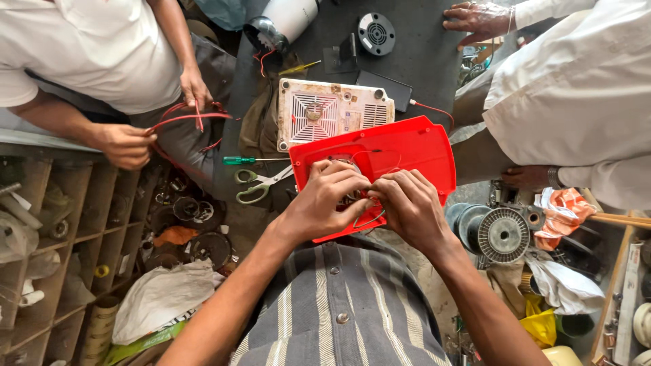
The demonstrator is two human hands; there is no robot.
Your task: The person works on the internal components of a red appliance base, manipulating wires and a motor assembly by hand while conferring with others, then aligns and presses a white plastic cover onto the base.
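A red plastic appliance cover [407,149] lies tilted across my lap. My left hand [324,200] and my right hand [407,207] meet over its near edge, fingers pinched on thin wires [369,218] that loop out of the cover's middle. What sits under my fingertips is hidden. Behind the cover lies a dirty white appliance base [332,112] with vent slots.
Green-handled scissors [261,183] and a green screwdriver [247,160] lie left of the cover. A person at left holds red wires [186,118]. Another person in white sits at right. A motor winding [503,235] lies right; wooden shelves [61,237] stand left.
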